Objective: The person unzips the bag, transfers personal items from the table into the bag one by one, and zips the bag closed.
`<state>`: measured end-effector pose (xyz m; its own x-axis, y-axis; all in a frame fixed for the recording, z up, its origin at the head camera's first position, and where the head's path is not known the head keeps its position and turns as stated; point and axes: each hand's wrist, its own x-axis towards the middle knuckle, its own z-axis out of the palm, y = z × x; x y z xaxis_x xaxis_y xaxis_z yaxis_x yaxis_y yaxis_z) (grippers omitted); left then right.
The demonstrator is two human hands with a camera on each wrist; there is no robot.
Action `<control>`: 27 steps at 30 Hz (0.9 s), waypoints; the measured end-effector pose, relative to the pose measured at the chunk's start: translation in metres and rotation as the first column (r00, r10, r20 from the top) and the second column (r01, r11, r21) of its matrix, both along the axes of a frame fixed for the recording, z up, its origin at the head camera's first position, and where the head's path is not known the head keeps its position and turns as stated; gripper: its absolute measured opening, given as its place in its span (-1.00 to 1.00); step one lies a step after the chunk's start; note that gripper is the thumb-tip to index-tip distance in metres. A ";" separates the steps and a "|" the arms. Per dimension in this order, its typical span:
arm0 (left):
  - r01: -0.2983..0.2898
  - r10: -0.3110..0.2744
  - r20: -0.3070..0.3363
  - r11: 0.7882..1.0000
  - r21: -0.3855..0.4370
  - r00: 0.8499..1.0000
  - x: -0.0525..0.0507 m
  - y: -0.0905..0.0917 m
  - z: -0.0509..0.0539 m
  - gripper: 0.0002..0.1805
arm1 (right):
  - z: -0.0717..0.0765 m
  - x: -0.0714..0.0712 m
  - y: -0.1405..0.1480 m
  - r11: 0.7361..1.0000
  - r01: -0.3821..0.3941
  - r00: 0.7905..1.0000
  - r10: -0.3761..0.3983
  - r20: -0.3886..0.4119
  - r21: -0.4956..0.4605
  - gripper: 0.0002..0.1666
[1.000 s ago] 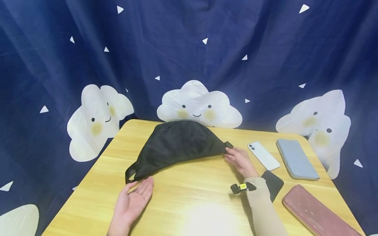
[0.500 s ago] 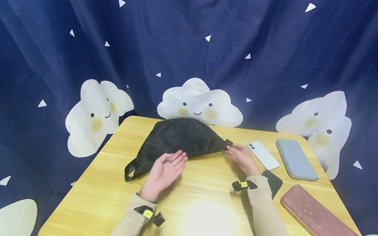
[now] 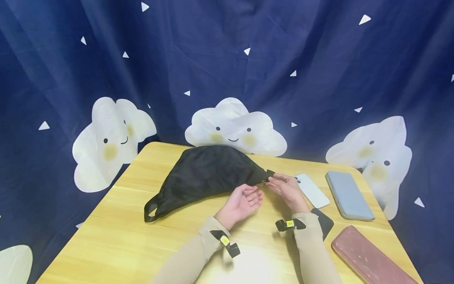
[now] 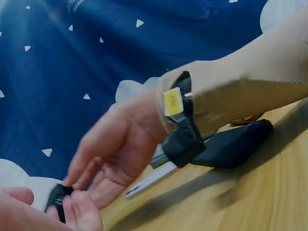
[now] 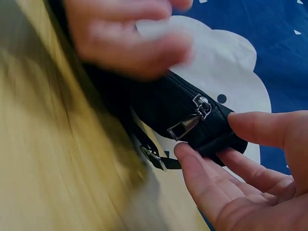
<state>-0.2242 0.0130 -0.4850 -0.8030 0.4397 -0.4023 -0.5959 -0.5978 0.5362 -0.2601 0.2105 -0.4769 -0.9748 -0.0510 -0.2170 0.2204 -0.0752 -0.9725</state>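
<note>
A black crescent-shaped bag (image 3: 209, 171) lies across the far middle of the table, a strap loop at its left end. My right hand (image 3: 288, 192) pinches the bag's right end between thumb and fingers. In the right wrist view a metal zipper pull (image 5: 185, 126) hangs from the zip beside those fingertips, with a strap buckle (image 5: 153, 157) below. My left hand (image 3: 242, 204), blurred in the right wrist view, hovers in front of the bag near that end. Its palm faces up, fingers loosely bent, with nothing held.
To the right lie a white phone (image 3: 313, 191), a light blue wallet (image 3: 350, 196), a black flat item (image 3: 323, 223) partly behind the right sleeve, and a dusty pink wallet (image 3: 370, 256). A blue curtain with clouds (image 3: 234, 126) hangs behind the wooden table (image 3: 117, 232).
My left hand has let go of the strap loop at the bag's left end and moved right along the bag toward my right hand. The right hand keeps its pinch.
</note>
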 end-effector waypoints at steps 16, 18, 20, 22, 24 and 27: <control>-0.087 0.090 -0.019 0.988 0.125 0.996 -0.011 0.025 -0.024 -0.30 | 0.000 -0.003 0.001 0.998 -0.025 1.000 0.025 -0.010 0.066 -0.23; -0.080 0.084 -0.030 0.989 0.120 0.996 -0.012 0.024 -0.024 -0.31 | 0.000 -0.003 0.001 0.998 -0.020 1.000 0.020 -0.009 0.058 -0.24; -0.064 0.068 -0.039 0.991 0.117 0.997 -0.012 0.024 -0.025 -0.31 | 0.000 -0.004 0.001 0.998 -0.019 1.000 0.019 -0.007 0.054 -0.23; -0.049 0.053 -0.035 0.993 0.109 0.998 -0.011 0.024 -0.025 -0.31 | 0.000 -0.003 0.001 0.999 -0.016 1.000 0.017 -0.002 0.051 -0.24; -0.034 0.037 -0.029 0.994 0.102 0.999 -0.011 0.024 -0.026 -0.31 | 0.000 -0.003 0.001 0.999 -0.012 1.000 0.012 0.001 0.050 -0.25; -0.026 0.028 -0.023 0.996 0.084 0.999 -0.011 0.024 -0.027 -0.32 | 0.000 -0.003 0.000 0.999 -0.006 1.000 0.006 0.003 0.049 -0.25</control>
